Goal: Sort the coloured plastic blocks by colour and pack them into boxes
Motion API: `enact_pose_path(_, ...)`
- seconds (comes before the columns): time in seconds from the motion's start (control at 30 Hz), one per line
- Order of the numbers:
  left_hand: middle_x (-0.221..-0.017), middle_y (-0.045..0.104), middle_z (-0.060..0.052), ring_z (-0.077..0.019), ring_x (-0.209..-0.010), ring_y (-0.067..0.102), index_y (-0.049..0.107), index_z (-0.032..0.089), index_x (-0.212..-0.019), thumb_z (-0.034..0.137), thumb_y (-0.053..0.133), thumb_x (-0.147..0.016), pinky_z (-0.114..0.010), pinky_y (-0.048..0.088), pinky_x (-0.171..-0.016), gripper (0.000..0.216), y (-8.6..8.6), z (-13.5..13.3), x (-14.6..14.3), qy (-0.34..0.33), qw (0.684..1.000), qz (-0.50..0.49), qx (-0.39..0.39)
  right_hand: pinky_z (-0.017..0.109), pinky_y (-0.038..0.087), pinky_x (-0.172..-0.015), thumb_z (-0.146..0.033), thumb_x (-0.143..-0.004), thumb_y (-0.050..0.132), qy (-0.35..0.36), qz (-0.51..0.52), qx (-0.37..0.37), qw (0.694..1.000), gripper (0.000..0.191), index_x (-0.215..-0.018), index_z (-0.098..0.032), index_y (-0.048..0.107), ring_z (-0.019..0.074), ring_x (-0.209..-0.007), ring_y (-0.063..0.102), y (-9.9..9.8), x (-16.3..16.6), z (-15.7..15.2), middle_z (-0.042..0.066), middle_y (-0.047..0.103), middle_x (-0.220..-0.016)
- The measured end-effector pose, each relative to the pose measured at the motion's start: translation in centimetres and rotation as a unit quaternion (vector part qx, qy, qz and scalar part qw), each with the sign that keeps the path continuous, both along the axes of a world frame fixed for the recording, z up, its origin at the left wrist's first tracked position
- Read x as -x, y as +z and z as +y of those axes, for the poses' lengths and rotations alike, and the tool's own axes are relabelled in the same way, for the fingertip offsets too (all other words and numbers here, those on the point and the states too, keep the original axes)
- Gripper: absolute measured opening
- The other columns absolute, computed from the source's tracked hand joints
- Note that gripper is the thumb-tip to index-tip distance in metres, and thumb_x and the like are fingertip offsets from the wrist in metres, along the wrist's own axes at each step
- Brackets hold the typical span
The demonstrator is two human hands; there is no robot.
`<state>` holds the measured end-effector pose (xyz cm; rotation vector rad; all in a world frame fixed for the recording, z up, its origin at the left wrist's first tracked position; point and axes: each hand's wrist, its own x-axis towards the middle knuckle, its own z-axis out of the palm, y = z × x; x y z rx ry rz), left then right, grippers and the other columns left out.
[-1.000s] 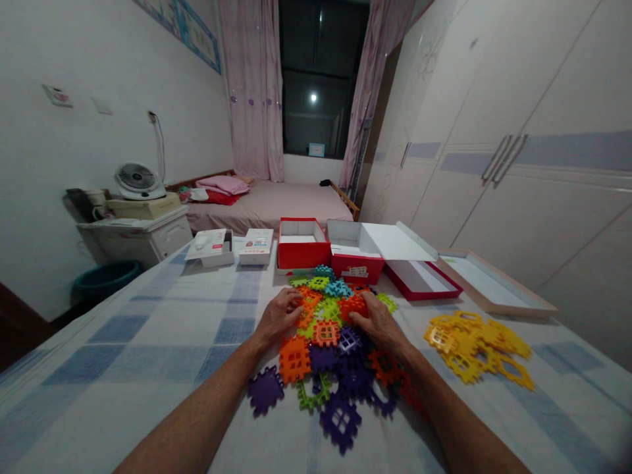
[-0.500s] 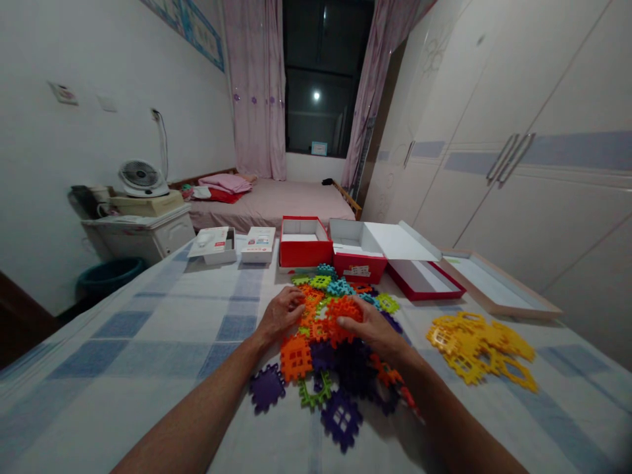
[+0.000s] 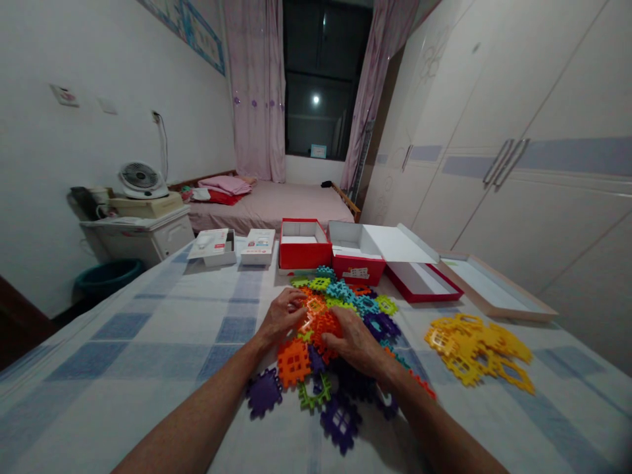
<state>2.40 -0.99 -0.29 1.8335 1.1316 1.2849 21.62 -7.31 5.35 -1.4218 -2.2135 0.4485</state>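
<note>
The toothed plastic pieces lie mostly in one mixed pile (image 3: 316,361) on the checked cloth (image 3: 197,322), and I take this pile as my landmark. Only the yellow pieces (image 3: 469,337) make a heap of their own, well to the right of the pile, so I judge that yellow is separated and the other colours are not. The purple pieces (image 3: 264,393) are mainly in the near part of the pile, the light blue pieces (image 3: 340,289) and green pieces (image 3: 320,284) are mainly at its far part, and they overlap one another. In the middle of the pile, the orange pieces (image 3: 326,324) look partly gathered (this is my judgement, because the hands cover some of them). The right hand (image 3: 358,339) seems to clamp some of these, with the thumb at their near edge and the other fingers over them. The left hand (image 3: 282,315) is at the left edge of the pile, its fingers bent beside the orange; whether they grip anything, I cannot tell. Just beyond the pile stand a red box (image 3: 305,255) and a box with an open white lid (image 3: 363,273).
</note>
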Motion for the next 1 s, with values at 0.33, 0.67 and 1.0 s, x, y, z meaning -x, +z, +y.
enact_pose_path(0.33, -0.084, 0.067, -0.005, -0.0136, -0.068, 0.061, 0.060, 0.013, -0.103, 0.037, 0.068, -0.066, -0.028, 0.049, -0.066, 0.045, 0.9, -0.6, -0.4, -0.068, 0.965, -0.176, 0.181, 0.028, 0.037, -0.071, -0.024, -0.078, 0.050, 0.017, 0.022, 0.021, 0.999, 0.011, -0.087, -0.019, 0.051, 0.0168, -0.077, 0.051, 0.3, 0.0, -0.5, 0.002, 0.058, -0.083)
enact_pose_path(0.67, -0.107, 0.065, -0.010, -0.0227, -0.099, 0.058, 0.063, 0.014, -0.104, 0.033, 0.070, -0.064, -0.035, 0.043, -0.090, 0.045, 1.1, -0.9, -0.7, -0.072, 0.983, -0.102, 0.136, 0.026, 0.041, -0.068, -0.033, -0.076, 0.058, -0.022, 0.282, 0.070, 0.957, 0.020, -0.090, -0.018, 0.056, 0.0146, -0.073, 0.054, 0.8, -1.4, 0.7, -0.001, 0.061, -0.082)
enact_pose_path(1.0, -0.098, 0.065, -0.006, -0.0194, -0.092, 0.059, 0.063, 0.017, -0.094, 0.030, 0.070, -0.066, -0.031, 0.045, -0.083, 0.032, 1.7, -1.4, -1.0, -0.099, 0.973, -0.160, 0.134, 0.035, 0.043, -0.088, -0.040, -0.075, 0.059, 0.014, 0.365, 0.137, 0.921, 0.039, -0.108, -0.018, 0.057, 0.0215, -0.098, 0.057, 0.6, -1.2, 1.5, 0.005, 0.062, -0.107)
